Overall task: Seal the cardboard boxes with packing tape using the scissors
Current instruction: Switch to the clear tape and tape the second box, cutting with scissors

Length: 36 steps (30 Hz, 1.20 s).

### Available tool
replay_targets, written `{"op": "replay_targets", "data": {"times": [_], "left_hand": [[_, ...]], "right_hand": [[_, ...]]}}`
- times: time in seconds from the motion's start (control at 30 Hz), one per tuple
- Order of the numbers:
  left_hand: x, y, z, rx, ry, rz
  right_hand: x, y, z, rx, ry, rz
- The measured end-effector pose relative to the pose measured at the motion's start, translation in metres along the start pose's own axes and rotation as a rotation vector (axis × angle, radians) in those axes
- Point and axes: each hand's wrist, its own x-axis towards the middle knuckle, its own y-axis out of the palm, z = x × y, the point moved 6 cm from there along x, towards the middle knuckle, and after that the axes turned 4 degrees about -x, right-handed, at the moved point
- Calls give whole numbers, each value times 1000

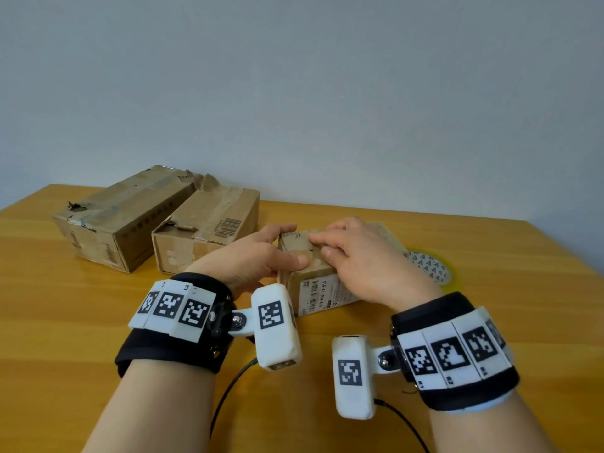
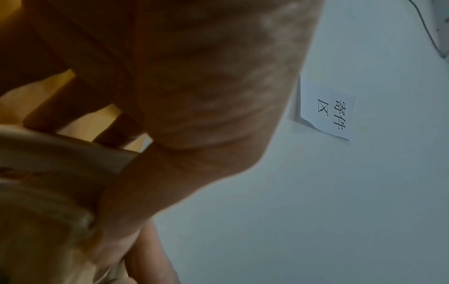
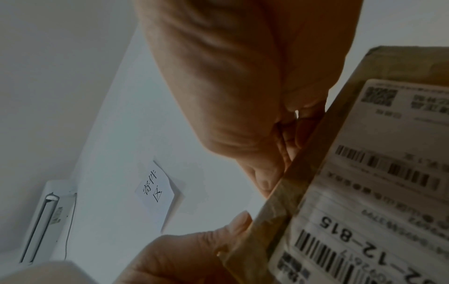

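While the small box (image 1: 322,291) sits on the surface (image 1: 98,322), my left grip (image 1: 258,253) clasps its left edge and my right grip (image 1: 356,256) presses flat-fingered on its top, likely holding it closed for taping; tape roll (image 1: 428,266) lies just right of the box; scissors unseen.

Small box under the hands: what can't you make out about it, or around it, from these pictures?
- Top of the small box: head view, covered by the left hand and right hand; tape on its seam cannot be told.
- The tape roll: head view, partly behind the right hand.
- The scissors: in no view.
- Small print on the label: right wrist view, blurred.
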Motion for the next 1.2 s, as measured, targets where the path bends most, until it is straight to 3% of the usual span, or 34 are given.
{"op": "replay_targets", "data": {"times": [0.4, 0.9, 1.2], "left_hand": [[-4, 4, -8, 126, 75, 87], [-8, 8, -14, 154, 106, 150], [-5, 6, -11, 156, 92, 123]], "right_hand": [[-1, -12, 1, -49, -71, -205], [-5, -19, 14, -303, -197, -203], [-5, -19, 17, -377, -168, -250]]}}
